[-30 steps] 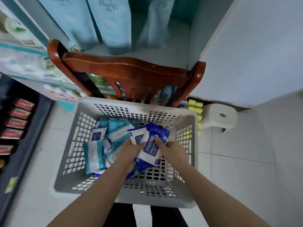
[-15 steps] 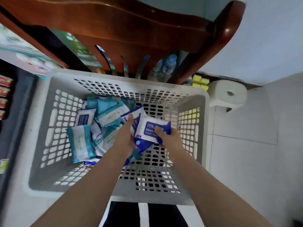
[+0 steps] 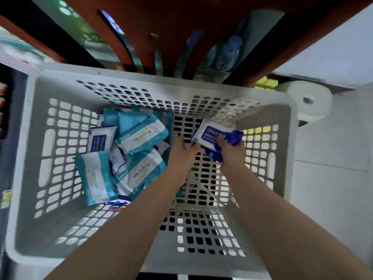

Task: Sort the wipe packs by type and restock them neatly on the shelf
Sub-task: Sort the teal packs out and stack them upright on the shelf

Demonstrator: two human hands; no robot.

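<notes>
**While the right hand (image 3: 232,153) grips blue alcohol wipe packs (image 3: 218,133), the left hand (image 3: 182,152) sits close by**

As both bare forearms reach down into a white slotted plastic basket (image 3: 30,138), the right hand clasps a small bunch of the blue packs. Its thumb lies on the top pack's white face, marked 75%, and its fingers curl beneath. The bunch is held over the basket's slotted floor, towards its far right corner. The left hand is just beside it, fingers curled down at the bunch's near-left corner. Whether it pinches a pack or merely touches one cannot be told. The two hands are close together.

Across the basket's left half lies a loose heap of teal-and-white wipe packs (image 3: 141,134), overlapping at odd angles. Another blue 75% pack (image 3: 102,141) lies at the heap's left edge.

Beyond the basket's far rim rises a dark red wooden chair back (image 3: 181,27). Past the basket's far right corner, by pale floor tiles (image 3: 333,188), is a white paper roll (image 3: 308,102) with yellow blocks (image 3: 265,83) beside it.
</notes>
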